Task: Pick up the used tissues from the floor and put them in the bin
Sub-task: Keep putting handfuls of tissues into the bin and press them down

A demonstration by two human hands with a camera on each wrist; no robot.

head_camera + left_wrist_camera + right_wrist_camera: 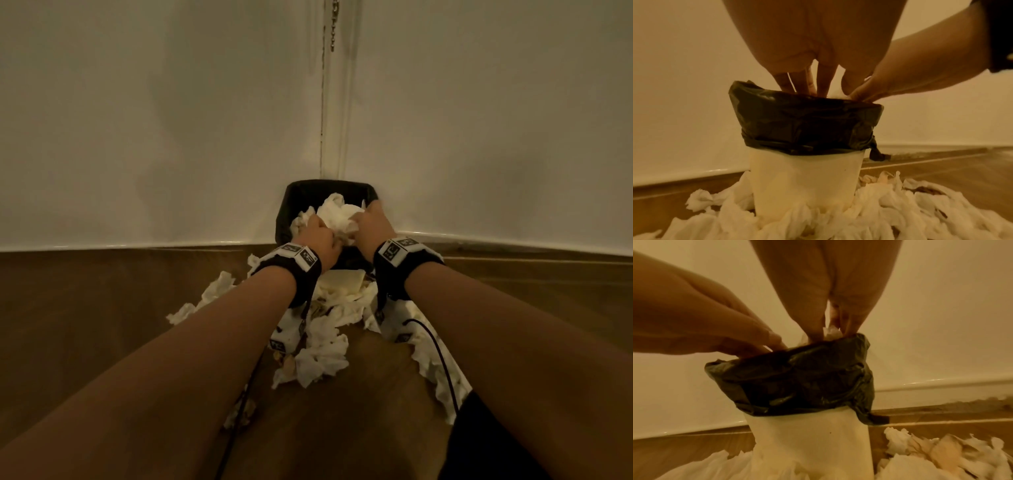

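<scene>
Head view alone shows tissues (337, 214) heaped in the bin (291, 205), both hands' (320, 236) fingers (824, 84) extended, pressing them down.

Both forearms are bare, without sleeves. Each wrist carries a black band (301, 274) topped with a white block printed with square black-and-white marker patterns; the right wrist's band (404, 263) is the same. A thin black cable (442, 359) loops from under the right band, and another cable (236, 428) trails below the left forearm.
</scene>
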